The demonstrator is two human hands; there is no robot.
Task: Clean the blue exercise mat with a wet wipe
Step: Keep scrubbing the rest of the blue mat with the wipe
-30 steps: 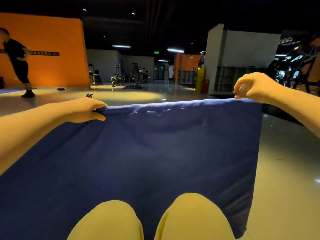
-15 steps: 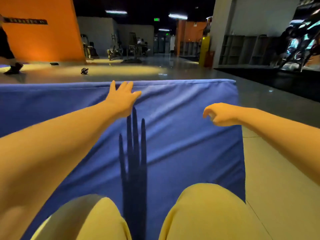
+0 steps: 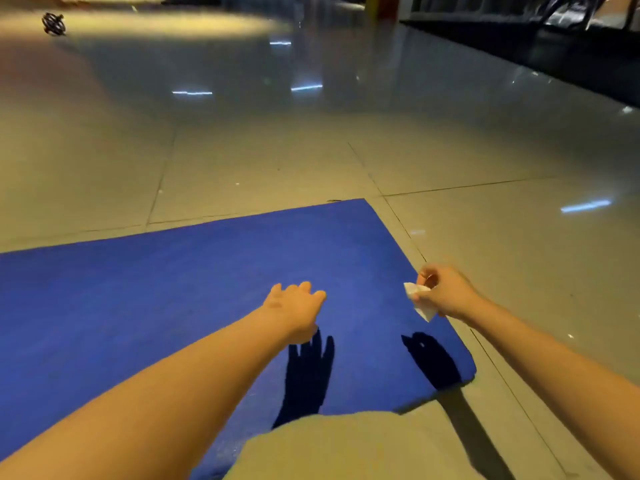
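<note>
Since half a second ago: blue exercise mat (image 3: pixel 156 306) gone from raised far edge to flat on the tiled floor (image 3: pixel 277 150); white wet wipe (image 3: pixel 424 310) newly seen in right hand (image 3: pixel 446 292).

Head view: mat across lower left and centre of frame, one corner at lower right. Left hand (image 3: pixel 294 306) over mat at centre, fingers extended and relaxed, holding nothing; contact with mat not determinable, shadow just below. Right hand over mat's right edge, fingers curled, pinching wipe. Pale trouser knee (image 3: pixel 346 445) at bottom centre, overlapping mat's near edge. Small dark object (image 3: pixel 53 23) on floor, upper left, well apart.
</note>
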